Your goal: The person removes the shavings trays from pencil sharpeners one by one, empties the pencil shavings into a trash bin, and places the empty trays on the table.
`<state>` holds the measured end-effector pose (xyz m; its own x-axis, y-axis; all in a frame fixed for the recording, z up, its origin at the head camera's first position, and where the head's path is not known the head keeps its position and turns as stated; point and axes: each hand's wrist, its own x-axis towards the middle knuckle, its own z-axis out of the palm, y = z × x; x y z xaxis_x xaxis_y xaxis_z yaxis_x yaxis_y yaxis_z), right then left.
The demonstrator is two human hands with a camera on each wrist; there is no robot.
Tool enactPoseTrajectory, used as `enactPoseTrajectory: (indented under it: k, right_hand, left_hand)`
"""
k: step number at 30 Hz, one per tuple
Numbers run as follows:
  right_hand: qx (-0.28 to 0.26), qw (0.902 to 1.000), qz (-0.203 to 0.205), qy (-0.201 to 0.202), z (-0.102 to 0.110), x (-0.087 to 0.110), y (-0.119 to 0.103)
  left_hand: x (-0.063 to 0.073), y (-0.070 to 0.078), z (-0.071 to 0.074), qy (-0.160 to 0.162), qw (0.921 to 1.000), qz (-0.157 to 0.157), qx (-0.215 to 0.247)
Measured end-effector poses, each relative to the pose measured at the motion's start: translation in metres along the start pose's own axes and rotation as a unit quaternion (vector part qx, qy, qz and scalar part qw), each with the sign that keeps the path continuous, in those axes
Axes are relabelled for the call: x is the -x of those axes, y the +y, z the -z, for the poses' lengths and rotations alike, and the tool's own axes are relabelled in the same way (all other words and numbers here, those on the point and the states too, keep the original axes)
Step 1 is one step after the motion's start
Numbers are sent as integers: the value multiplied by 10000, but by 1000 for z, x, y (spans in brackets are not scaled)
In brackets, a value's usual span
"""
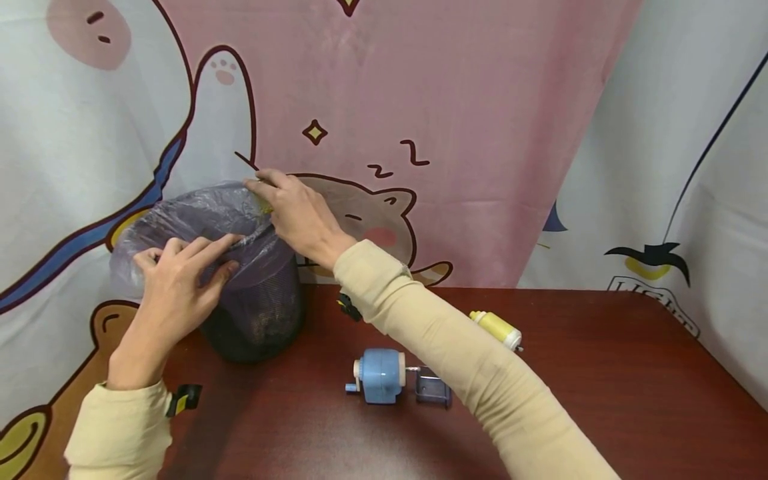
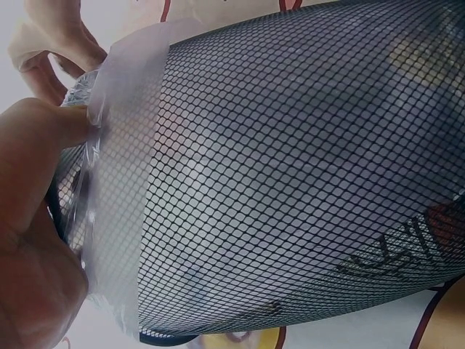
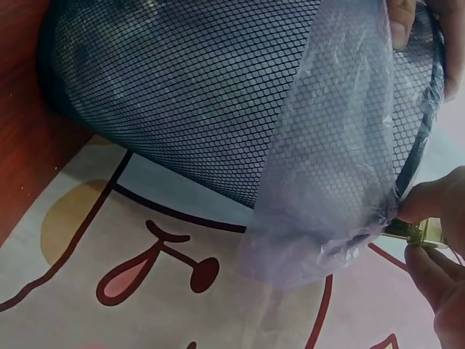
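A black mesh bin (image 1: 258,330) stands at the left of the table, lined with a thin purple plastic bag (image 1: 264,263). The bag's edge folds outward over the rim. My left hand (image 1: 180,283) holds the near side of the rim, fingers inside and thumb outside, pinching the bag (image 2: 123,145). At the far right of the rim, my right hand (image 1: 303,217) pinches a small yellow see-through clip (image 3: 425,233) between thumb and fingers. That clip sits against the rim and the gathered bag edge. The bin's inside is mostly hidden by the bag and hands.
A blue hand-crank pencil sharpener (image 1: 381,377) stands on the table (image 1: 288,427), a small clear dark drawer (image 1: 433,389) to its right. Beyond my right sleeve lies a yellow and white cylinder (image 1: 498,328). A printed cloth (image 1: 468,133) hangs behind the bin and table.
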<state>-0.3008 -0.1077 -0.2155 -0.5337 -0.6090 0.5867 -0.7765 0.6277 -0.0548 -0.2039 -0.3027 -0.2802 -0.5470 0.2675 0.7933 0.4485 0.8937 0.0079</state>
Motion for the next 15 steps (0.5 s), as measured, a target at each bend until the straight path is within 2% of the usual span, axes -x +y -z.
enactPoseTrajectory:
  k: [4,10,15]
  right_hand:
    - [198,9997,114,-58,1,-1,0]
    - [773,9952,580,-165,2,0,1]
    - [898,9929,744,-254,2,2,1]
  left_hand:
    - [1,-1,0,7,10000,-34,2]
    - [1,-2,0,16,10000,-40,18]
    - [1,-2,-1,-15,10000,29,50]
